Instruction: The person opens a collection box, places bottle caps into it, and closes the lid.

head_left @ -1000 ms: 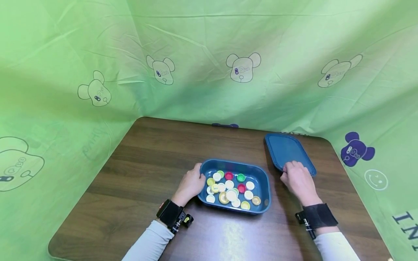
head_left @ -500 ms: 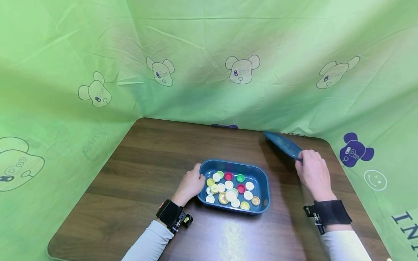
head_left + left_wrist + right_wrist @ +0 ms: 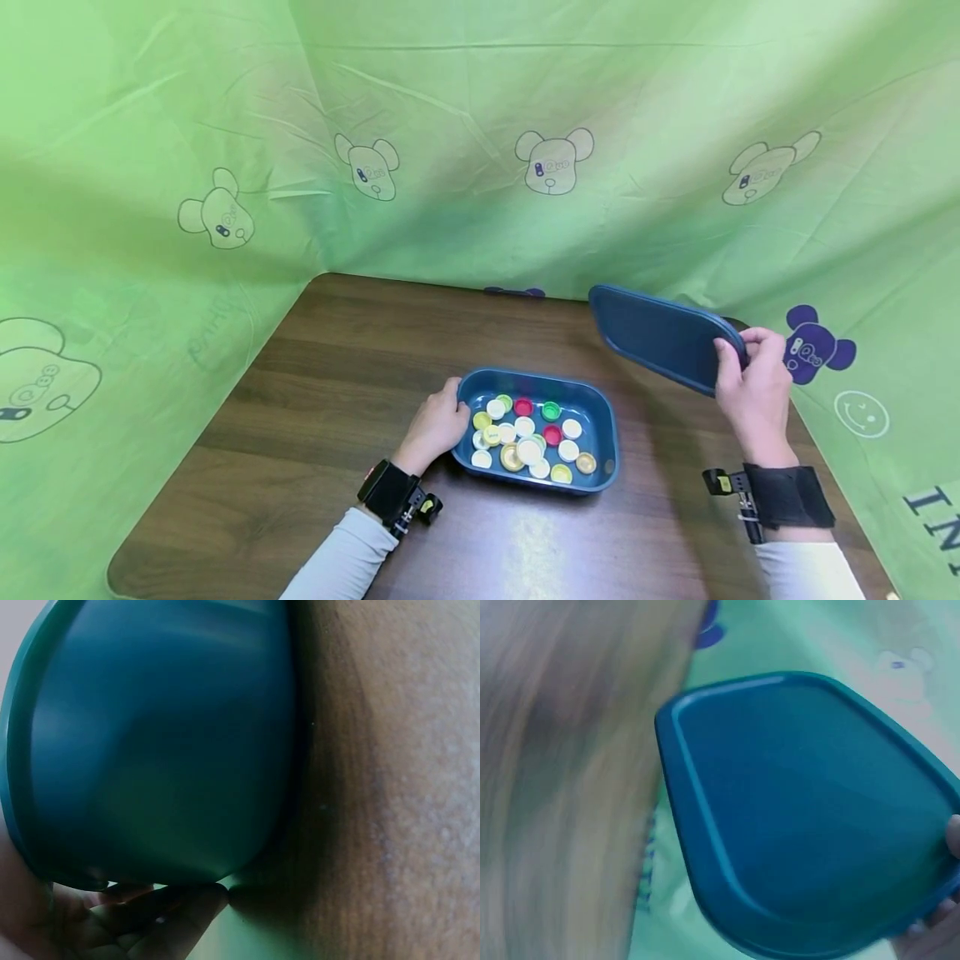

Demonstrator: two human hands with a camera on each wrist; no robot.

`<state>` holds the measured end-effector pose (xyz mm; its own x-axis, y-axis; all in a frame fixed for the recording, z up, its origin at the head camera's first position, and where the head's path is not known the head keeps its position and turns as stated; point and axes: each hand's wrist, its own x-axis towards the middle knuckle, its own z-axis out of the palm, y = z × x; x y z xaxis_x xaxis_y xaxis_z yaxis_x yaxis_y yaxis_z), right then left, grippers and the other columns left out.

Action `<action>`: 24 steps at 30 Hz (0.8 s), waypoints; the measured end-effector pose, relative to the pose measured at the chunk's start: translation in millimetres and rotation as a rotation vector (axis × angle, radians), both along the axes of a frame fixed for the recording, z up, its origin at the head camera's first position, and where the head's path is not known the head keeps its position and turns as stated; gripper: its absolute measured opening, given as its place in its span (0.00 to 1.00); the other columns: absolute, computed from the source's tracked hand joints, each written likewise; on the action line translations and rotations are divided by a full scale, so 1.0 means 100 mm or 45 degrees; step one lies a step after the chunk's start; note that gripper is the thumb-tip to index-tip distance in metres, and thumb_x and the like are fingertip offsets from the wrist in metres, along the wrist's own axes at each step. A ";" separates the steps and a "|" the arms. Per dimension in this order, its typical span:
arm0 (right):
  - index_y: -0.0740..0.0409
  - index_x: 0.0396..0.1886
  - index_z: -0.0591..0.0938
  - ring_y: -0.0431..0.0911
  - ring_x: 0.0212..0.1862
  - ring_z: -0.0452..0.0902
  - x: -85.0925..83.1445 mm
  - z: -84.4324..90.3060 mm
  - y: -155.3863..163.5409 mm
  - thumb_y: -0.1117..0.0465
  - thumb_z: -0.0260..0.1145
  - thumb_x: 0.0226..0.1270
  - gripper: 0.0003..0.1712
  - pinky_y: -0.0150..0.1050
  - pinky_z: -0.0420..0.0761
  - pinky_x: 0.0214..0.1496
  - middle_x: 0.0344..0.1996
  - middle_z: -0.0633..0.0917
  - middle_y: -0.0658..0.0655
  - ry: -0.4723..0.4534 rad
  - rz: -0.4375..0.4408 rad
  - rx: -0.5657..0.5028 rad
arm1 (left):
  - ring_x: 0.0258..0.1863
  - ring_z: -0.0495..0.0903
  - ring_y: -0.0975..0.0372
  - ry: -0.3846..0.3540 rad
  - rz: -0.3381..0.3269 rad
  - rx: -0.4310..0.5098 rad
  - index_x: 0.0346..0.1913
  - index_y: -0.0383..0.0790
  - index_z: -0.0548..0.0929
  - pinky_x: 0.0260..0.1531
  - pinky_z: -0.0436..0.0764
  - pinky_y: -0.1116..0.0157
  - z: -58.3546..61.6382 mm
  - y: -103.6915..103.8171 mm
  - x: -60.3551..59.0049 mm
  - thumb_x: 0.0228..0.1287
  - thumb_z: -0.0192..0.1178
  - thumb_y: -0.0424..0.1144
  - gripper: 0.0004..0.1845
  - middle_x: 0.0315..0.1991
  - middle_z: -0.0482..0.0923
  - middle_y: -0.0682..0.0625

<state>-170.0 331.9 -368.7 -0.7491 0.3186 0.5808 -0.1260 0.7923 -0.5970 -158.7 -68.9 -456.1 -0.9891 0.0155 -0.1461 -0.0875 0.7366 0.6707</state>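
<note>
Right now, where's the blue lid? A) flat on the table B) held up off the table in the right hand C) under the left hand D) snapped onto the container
B: the right hand grips the blue lid by its near end, tilted and clear of the table, while the container of bottle caps sits uncovered beside the left hand.

Smooth blue plastic lid (image 3: 658, 337) and tub (image 3: 606, 432), glossy plastic caps (image 3: 528, 450), wood-grain table (image 3: 360, 367) with sheen, creased green cloth backdrop (image 3: 465, 108).
</note>
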 end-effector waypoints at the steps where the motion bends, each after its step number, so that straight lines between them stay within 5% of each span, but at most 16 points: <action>1: 0.69 0.55 0.71 0.31 0.29 0.68 0.01 0.02 -0.02 0.57 0.62 0.75 0.21 0.29 0.64 0.32 0.31 0.81 0.57 0.041 -0.007 -0.036 | 0.51 0.83 0.48 0.000 0.000 0.004 0.71 0.38 0.68 0.51 0.81 0.47 0.00 0.00 0.00 0.75 0.52 0.38 0.25 0.60 0.79 0.34; 5: 0.65 0.57 0.75 0.25 0.29 0.66 0.04 0.09 -0.10 0.58 0.62 0.75 0.19 0.26 0.63 0.33 0.28 0.76 0.34 0.185 -0.010 -0.141 | 0.51 0.83 0.49 -0.003 -0.001 0.014 0.71 0.38 0.68 0.51 0.81 0.47 0.00 -0.01 0.00 0.75 0.52 0.38 0.25 0.60 0.79 0.34; 8: 0.58 0.61 0.75 0.27 0.26 0.66 0.07 0.13 -0.16 0.58 0.62 0.75 0.18 0.23 0.62 0.30 0.28 0.72 0.27 0.230 -0.011 -0.175 | 0.51 0.83 0.49 -0.007 -0.019 0.017 0.72 0.37 0.67 0.51 0.81 0.48 0.01 -0.01 0.00 0.75 0.52 0.38 0.25 0.61 0.78 0.34; 15: 0.54 0.64 0.75 0.33 0.24 0.66 0.13 0.25 -0.28 0.60 0.62 0.75 0.20 0.24 0.65 0.26 0.29 0.77 0.38 0.229 0.032 -0.381 | 0.48 0.82 0.53 -0.030 -0.072 0.006 0.72 0.35 0.66 0.49 0.82 0.51 0.06 -0.02 -0.01 0.76 0.51 0.38 0.26 0.61 0.78 0.34; 21: 0.57 0.59 0.77 0.40 0.40 0.83 0.11 0.30 -0.45 0.66 0.64 0.72 0.18 0.26 0.81 0.40 0.41 0.86 0.52 0.119 0.353 -1.064 | 0.49 0.81 0.53 -0.047 -0.109 0.031 0.71 0.33 0.65 0.49 0.81 0.50 0.08 -0.05 -0.04 0.76 0.51 0.38 0.25 0.60 0.78 0.35; 24: 0.58 0.58 0.77 0.42 0.44 0.83 0.10 0.26 -0.54 0.67 0.64 0.72 0.17 0.28 0.82 0.41 0.43 0.86 0.53 0.003 0.415 -1.213 | 0.53 0.81 0.51 -0.021 -0.119 0.034 0.70 0.32 0.67 0.53 0.80 0.48 0.11 -0.07 -0.06 0.77 0.51 0.40 0.25 0.61 0.77 0.35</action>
